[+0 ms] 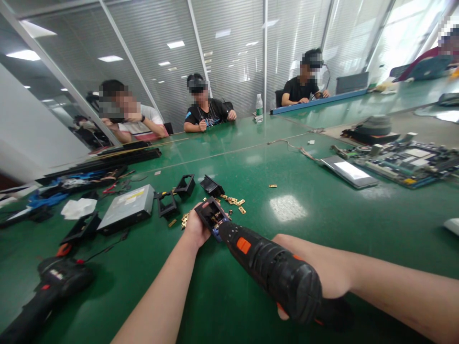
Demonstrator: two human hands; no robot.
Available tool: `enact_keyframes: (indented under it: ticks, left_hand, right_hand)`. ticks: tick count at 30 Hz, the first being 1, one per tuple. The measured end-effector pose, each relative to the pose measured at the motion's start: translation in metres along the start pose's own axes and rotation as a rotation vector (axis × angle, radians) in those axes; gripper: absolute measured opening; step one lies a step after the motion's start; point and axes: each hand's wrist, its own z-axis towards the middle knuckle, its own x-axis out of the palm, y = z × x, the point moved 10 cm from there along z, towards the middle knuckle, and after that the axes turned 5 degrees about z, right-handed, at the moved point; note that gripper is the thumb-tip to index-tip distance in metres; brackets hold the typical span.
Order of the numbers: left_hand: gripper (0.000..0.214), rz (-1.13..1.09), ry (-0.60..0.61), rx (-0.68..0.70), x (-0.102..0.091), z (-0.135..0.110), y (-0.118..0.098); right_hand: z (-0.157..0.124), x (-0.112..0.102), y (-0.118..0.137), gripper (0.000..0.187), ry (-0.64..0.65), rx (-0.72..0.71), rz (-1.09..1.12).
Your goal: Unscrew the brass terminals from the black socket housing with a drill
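Observation:
My left hand [196, 225] is closed around a black plastic housing [208, 212], tilted so its hollow side faces up. Small metal parts show inside it, too small to name. My right hand [299, 253] grips a black and orange power screwdriver [265, 263], whose body hides most of the fingers. The tool's front end meets the near edge of the housing; its tip is hidden from me. Just beyond the left hand lie loose brass plates [234, 201]. Similar black frames [167, 205] stand to the left of them.
A second power drill [53, 282] lies at the near left. Behind it are a silver disc drive [127, 208] and white tissue [79, 208]. Circuit boards [412, 160] and a phone-like device [347, 171] rest at the right. A water bottle [258, 109] and several people are across the table.

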Motion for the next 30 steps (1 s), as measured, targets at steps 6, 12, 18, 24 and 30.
enact_keyframes:
  ticks: [6, 12, 18, 24, 30]
  left_hand:
    - [0.028, 0.012, 0.018, 0.025, 0.001, 0.0, -0.001]
    - [0.028, -0.008, 0.013, 0.003, 0.001, 0.0, 0.0]
    - [0.028, 0.003, -0.001, 0.013, 0.001, -0.001, -0.001]
    - [0.027, 0.019, -0.005, 0.022, 0.0, -0.001, -0.002]
    - [0.028, 0.019, 0.009, 0.027, 0.001, 0.0, -0.002]
  right_hand:
    - [0.0, 0.0, -0.001, 0.027, 0.009, 0.032, 0.066]
    - [0.0, -0.008, 0.004, 0.029, -0.046, 0.007, 0.05]
    - [-0.003, -0.014, 0.006, 0.039, -0.091, -0.021, 0.067]
    - [-0.001, -0.01, 0.008, 0.031, -0.033, -0.081, -0.016]
    - [-0.003, -0.014, 0.004, 0.039, -0.091, -0.016, -0.037]
